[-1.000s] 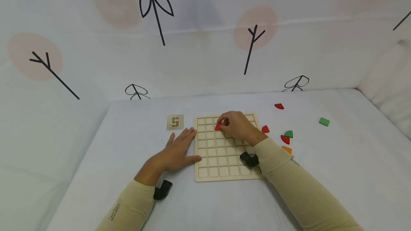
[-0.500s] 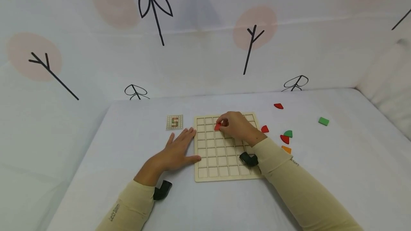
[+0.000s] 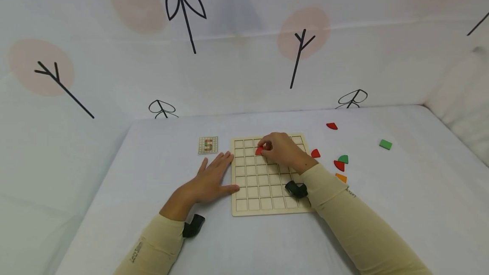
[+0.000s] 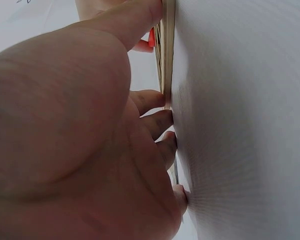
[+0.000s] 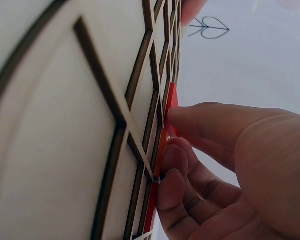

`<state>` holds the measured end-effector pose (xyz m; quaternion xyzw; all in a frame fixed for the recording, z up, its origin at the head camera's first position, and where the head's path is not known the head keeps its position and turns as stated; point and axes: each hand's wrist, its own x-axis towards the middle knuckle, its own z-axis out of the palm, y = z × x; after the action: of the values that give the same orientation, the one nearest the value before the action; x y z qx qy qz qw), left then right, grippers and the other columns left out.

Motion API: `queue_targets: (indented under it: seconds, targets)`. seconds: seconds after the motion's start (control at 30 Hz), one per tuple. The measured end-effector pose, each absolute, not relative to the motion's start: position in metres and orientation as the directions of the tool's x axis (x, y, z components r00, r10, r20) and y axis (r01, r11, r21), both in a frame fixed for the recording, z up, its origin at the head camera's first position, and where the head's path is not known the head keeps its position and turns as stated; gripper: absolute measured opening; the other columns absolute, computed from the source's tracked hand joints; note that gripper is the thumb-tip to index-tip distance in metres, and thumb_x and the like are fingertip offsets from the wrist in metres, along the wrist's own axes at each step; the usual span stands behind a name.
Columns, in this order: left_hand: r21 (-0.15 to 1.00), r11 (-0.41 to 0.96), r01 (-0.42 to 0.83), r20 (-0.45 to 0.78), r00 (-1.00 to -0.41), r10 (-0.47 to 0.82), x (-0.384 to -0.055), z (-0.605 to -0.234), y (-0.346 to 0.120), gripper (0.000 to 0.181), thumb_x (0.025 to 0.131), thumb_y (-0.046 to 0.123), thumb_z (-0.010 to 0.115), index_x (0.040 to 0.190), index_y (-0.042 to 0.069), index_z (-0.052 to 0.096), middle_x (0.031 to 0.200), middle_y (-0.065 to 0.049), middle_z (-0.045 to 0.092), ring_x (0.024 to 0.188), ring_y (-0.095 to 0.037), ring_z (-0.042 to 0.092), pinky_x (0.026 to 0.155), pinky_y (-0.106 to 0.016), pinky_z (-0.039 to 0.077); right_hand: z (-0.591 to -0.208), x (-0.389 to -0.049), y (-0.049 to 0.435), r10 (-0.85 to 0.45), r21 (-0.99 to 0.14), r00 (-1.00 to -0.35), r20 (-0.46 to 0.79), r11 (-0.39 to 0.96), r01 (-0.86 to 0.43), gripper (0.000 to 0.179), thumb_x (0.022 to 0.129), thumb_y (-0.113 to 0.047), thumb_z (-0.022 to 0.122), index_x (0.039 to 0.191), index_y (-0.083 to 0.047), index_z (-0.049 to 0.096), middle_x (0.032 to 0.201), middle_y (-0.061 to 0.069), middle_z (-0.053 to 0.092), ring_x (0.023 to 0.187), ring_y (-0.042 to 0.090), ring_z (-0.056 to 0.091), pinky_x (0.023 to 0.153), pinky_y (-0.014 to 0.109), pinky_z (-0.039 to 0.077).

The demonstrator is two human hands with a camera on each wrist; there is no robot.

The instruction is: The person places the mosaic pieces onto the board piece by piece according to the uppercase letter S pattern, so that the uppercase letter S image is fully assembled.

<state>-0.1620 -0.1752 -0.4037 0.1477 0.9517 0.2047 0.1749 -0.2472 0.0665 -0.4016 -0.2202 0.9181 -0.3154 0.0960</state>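
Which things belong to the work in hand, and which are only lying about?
In the work: grid board; red piece in the right hand; probably the small card.

Lying loose, perhaps for later: three red pieces; two green pieces; orange piece.

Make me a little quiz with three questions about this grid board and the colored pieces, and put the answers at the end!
1. True or false: the left hand touches the edge of the board.
2. The right hand touches a piece that is: A) blue, B) red, C) purple.
3. How many green pieces show to the right of the board?

Key: 1. True. 2. B. 3. Two.
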Motion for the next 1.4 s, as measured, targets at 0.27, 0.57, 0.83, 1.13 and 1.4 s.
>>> queue_targets:
  seconds: [0.27, 0.57, 0.83, 1.13, 1.4]
  targets:
    - [0.439, 0.875, 0.206, -0.273, -0.897, 0.348, -0.162, -0.404, -0.176, 0.096, 0.09, 0.052, 0.069, 0.162, 0.017, 0.015, 0.17, 0.0, 0.011, 0.158, -0.021, 0.004, 0.126, -0.055, -0.005, -0.399, -0.246, 0.065, -0.46, -0.626, -0.886, -0.051, 0.707, -0.331, 0.023, 0.094, -0.011, 0.067, 0.116, -0.007, 0.072, 0.088, 0.006, 0.065, 0.072, 0.016, 0.054, 0.066, 0.028, 0.045]
    - [0.437, 0.874, 0.21, -0.269, -0.897, 0.35, -0.162, -0.403, -0.176, 0.096, 0.09, 0.053, 0.069, 0.162, 0.017, 0.015, 0.17, 0.0, 0.011, 0.158, -0.021, 0.004, 0.126, -0.055, -0.004, -0.398, -0.245, 0.065, -0.459, -0.634, -0.887, -0.055, 0.702, -0.324, 0.023, 0.094, -0.012, 0.067, 0.116, -0.007, 0.071, 0.088, 0.006, 0.065, 0.071, 0.016, 0.053, 0.065, 0.027, 0.045]
    - [0.433, 0.876, 0.212, -0.267, -0.898, 0.349, -0.162, -0.404, -0.177, 0.097, 0.09, 0.053, 0.069, 0.162, 0.017, 0.015, 0.17, 0.001, 0.011, 0.158, -0.021, 0.004, 0.126, -0.055, -0.004, -0.398, -0.245, 0.065, -0.456, -0.636, -0.889, -0.035, 0.697, -0.332, 0.022, 0.095, -0.014, 0.067, 0.116, -0.008, 0.071, 0.088, 0.006, 0.066, 0.07, 0.016, 0.054, 0.063, 0.027, 0.046]
    - [0.439, 0.872, 0.216, -0.266, -0.896, 0.356, -0.162, -0.405, -0.177, 0.097, 0.09, 0.054, 0.068, 0.162, 0.017, 0.015, 0.17, 0.001, 0.01, 0.158, -0.021, 0.003, 0.126, -0.055, -0.004, -0.396, -0.242, 0.065, -0.456, -0.642, -0.89, 0.027, 0.674, -0.364, 0.021, 0.096, -0.015, 0.064, 0.116, -0.008, 0.071, 0.092, 0.007, 0.067, 0.076, 0.018, 0.059, 0.062, 0.027, 0.048]
    - [0.438, 0.872, 0.218, -0.265, -0.895, 0.358, -0.163, -0.407, -0.177, 0.096, 0.091, 0.054, 0.067, 0.162, 0.017, 0.015, 0.17, 0.0, 0.01, 0.158, -0.02, 0.003, 0.126, -0.055, -0.005, -0.388, -0.24, 0.068, -0.441, -0.636, -0.892, 0.1, 0.661, -0.398, 0.022, 0.097, -0.014, 0.063, 0.116, -0.007, 0.072, 0.091, 0.006, 0.069, 0.075, 0.017, 0.061, 0.062, 0.028, 0.049]
